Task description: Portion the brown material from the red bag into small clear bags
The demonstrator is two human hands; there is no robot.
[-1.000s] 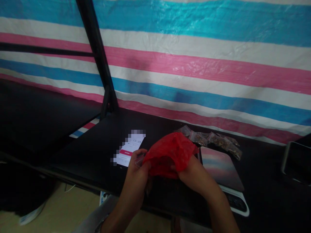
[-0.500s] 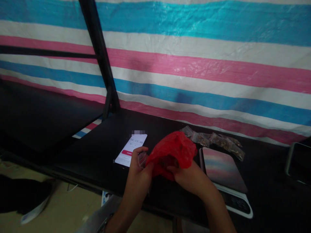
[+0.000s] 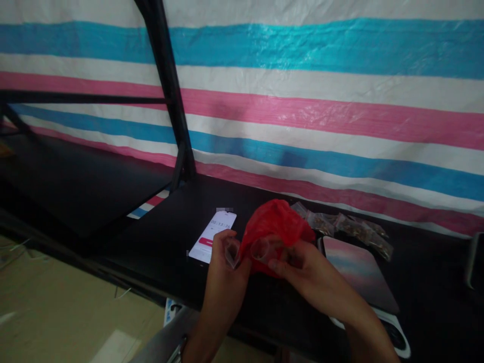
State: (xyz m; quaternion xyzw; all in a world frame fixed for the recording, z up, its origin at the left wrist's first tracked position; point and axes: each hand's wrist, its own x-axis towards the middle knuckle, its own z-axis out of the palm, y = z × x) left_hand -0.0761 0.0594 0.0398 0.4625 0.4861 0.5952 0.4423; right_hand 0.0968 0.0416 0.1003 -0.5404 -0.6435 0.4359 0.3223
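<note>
On the black tabletop (image 3: 162, 242), left to right: white-screened phone (image 3: 214, 237), lying flat, top edge pixelated. Left hand (image 3: 227, 282) next, fingers clamped on small clear plastic bag (image 3: 232, 253), its mouth gaping, and on the edge of thin red plastic bag (image 3: 278, 219). Red bag sits between both hands, crumpled, domed at back, mouth toward wearer. Clear rounded plastic piece (image 3: 260, 249) shows at that mouth; blurred, exact form unclear. Right hand (image 3: 310, 267) has its fingertips at the mouth, partly hidden; cannot tell if they grip anything. Clear pouches with brown bits (image 3: 351, 229) behind; white scale with square reflective plate (image 3: 359, 267), partly covered by right forearm. Dark-screened device (image 3: 477, 262) cut off at right edge.
</note>
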